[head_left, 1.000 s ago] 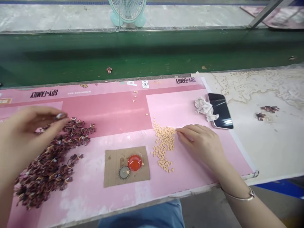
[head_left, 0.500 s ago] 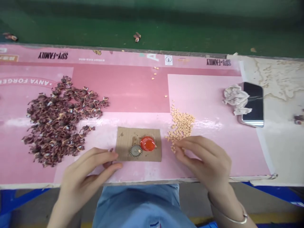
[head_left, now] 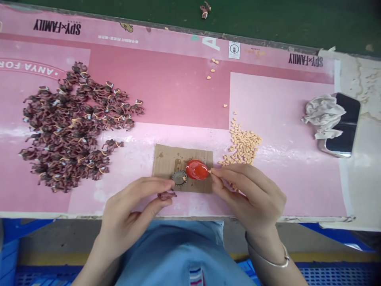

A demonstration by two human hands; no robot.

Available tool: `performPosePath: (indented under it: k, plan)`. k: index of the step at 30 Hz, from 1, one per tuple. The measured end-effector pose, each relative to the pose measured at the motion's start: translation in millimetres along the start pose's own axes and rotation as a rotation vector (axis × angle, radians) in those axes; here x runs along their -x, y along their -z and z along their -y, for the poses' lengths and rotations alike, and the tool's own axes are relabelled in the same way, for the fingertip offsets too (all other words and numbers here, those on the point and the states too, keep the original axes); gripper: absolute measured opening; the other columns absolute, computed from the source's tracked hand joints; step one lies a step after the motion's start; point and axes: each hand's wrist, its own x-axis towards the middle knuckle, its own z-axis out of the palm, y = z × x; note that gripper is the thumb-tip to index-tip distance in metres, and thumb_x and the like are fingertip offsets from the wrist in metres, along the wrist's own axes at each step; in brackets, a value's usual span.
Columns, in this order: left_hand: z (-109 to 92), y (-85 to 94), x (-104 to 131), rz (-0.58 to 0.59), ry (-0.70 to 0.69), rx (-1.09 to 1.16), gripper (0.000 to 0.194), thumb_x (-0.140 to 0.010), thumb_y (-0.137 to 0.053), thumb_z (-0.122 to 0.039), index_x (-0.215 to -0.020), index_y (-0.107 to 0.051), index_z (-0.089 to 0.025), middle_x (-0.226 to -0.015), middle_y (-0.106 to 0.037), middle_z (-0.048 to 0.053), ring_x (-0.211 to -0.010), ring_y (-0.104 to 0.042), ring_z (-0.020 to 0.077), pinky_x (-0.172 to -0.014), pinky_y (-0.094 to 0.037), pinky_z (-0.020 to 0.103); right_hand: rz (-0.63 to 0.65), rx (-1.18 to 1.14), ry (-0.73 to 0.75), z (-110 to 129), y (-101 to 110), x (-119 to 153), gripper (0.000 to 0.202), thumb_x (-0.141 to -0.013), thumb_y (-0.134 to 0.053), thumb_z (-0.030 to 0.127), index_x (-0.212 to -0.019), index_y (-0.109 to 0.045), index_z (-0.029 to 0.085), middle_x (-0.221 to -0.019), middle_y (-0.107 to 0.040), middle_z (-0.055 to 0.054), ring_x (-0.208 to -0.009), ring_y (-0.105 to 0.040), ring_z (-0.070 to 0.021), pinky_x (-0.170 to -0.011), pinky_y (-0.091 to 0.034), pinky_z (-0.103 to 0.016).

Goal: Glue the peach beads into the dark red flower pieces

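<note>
Between the thumb and fingers of my left hand point(head_left: 137, 210) is a small brown figurine point(head_left: 166, 195), just in front of the cardboard piece point(head_left: 162, 161). My right hand point(head_left: 250, 194) pinches a tiny beige piece point(head_left: 210, 171) at the edge of a round red dish or cap point(head_left: 197, 170), which looks wet and glossy. Beside the red one lies a bottle cap point(head_left: 179, 178) with a bit of beige in it. A pile of beige pieces point(head_left: 245, 145) spreads behind my right hand, which hides part of it.
A large heap of brown figurines point(head_left: 71, 127) covers the left of the pink printed tabletop point(head_left: 160, 91). Crumpled tissue point(head_left: 324, 115) rests on a phone point(head_left: 353, 119) at the right. One figurine point(head_left: 205, 10) lies on the green surface beyond.
My right hand has come from the beige pile to the red dish or cap with one piece. My left hand has moved right with its figurine. The camera view has shifted.
</note>
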Motion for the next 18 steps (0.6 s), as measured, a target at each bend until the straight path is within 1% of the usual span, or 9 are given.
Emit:
performPosePath:
  k: [3,5,7,10,11,13,16,18]
  plan:
    - [-0.8,-2.2,-1.4,0.051,0.004,0.039,0.03,-0.103,-0.064,-0.02,-0.131,-0.07,-0.032,-0.1,-0.073,0.0,-0.083,-0.071,0.0124,-0.076,-0.061,0.018,0.01,0.0,0.009,0.5,0.4,-0.1,0.019,-0.092,-0.072,0.005,-0.095,-0.065,0.023,-0.077,-0.078,0.0,-0.067,-0.074,-0.0136,-0.065,-0.063,-0.024]
    - [-1.7,-4.0,-3.3,0.061,-0.009,0.003,0.038,-0.106,-0.055,-0.017,-0.137,-0.068,-0.036,-0.097,-0.068,0.001,-0.08,-0.068,0.0121,-0.072,-0.06,0.018,0.007,-0.004,0.012,0.3,0.2,0.0,0.02,-0.092,-0.072,0.005,-0.095,-0.065,0.023,-0.077,-0.077,0.0,-0.068,-0.074,-0.0136,-0.066,-0.063,-0.025]
    - [-1.8,-7.4,-3.3,0.079,-0.002,0.008,0.048,-0.108,-0.046,-0.014,-0.148,-0.06,-0.039,-0.098,-0.066,0.003,-0.084,-0.067,0.0131,-0.074,-0.06,0.019,0.008,-0.008,0.006,0.0,0.1,-0.2,0.02,-0.092,-0.071,0.005,-0.096,-0.065,0.024,-0.077,-0.077,0.0,-0.068,-0.074,-0.0136,-0.065,-0.063,-0.025]
    - [-0.7,-15.9,1.2,0.067,0.045,0.111,0.055,-0.109,-0.045,-0.016,-0.159,-0.044,-0.04,-0.11,-0.066,0.005,-0.098,-0.071,0.0157,-0.083,-0.062,0.022,0.025,-0.005,-0.004,0.0,1.7,-0.8,0.02,-0.093,-0.07,0.006,-0.095,-0.066,0.025,-0.078,-0.077,0.001,-0.068,-0.074,-0.0141,-0.064,-0.063,-0.026]
    - [-0.5,-19.1,3.0,0.047,0.062,0.163,0.055,-0.109,-0.047,-0.018,-0.159,-0.042,-0.039,-0.113,-0.066,0.006,-0.102,-0.071,0.0159,-0.086,-0.062,0.022,0.026,-0.007,-0.005,0.7,2.9,-0.9,0.019,-0.093,-0.071,0.006,-0.095,-0.067,0.025,-0.078,-0.077,0.0,-0.068,-0.074,-0.0143,-0.064,-0.062,-0.026]
    - [-1.3,-24.8,5.5,0.013,0.079,0.264,0.049,-0.109,-0.048,-0.019,-0.155,-0.043,-0.038,-0.111,-0.064,0.005,-0.103,-0.072,0.0143,-0.088,-0.061,0.02,0.016,-0.017,-0.008,4.1,6.3,-1.1,0.019,-0.091,-0.073,0.005,-0.094,-0.067,0.023,-0.077,-0.076,0.0,-0.068,-0.074,-0.0145,-0.064,-0.062,-0.026]
    - [-5.1,-29.9,5.0,0.038,0.087,0.385,0.039,-0.111,-0.046,-0.022,-0.147,-0.045,-0.037,-0.103,-0.062,0.002,-0.097,-0.072,0.0111,-0.087,-0.06,0.017,0.005,-0.1,-0.033,15.2,11.9,-2.7,0.021,-0.088,-0.074,0.003,-0.094,-0.067,0.022,-0.076,-0.075,0.0,-0.067,-0.072,-0.0135,-0.066,-0.062,-0.026]
    - [-7.9,-31.0,3.2,0.062,0.102,0.441,0.035,-0.111,-0.045,-0.023,-0.143,-0.046,-0.037,-0.101,-0.061,0.002,-0.092,-0.07,0.01,-0.086,-0.06,0.016,0.021,-0.185,-0.043,24.5,14.3,-5.3,0.021,-0.088,-0.073,0.001,-0.093,-0.067,0.02,-0.075,-0.075,0.001,-0.067,-0.071,-0.012,-0.068,-0.062,-0.025]
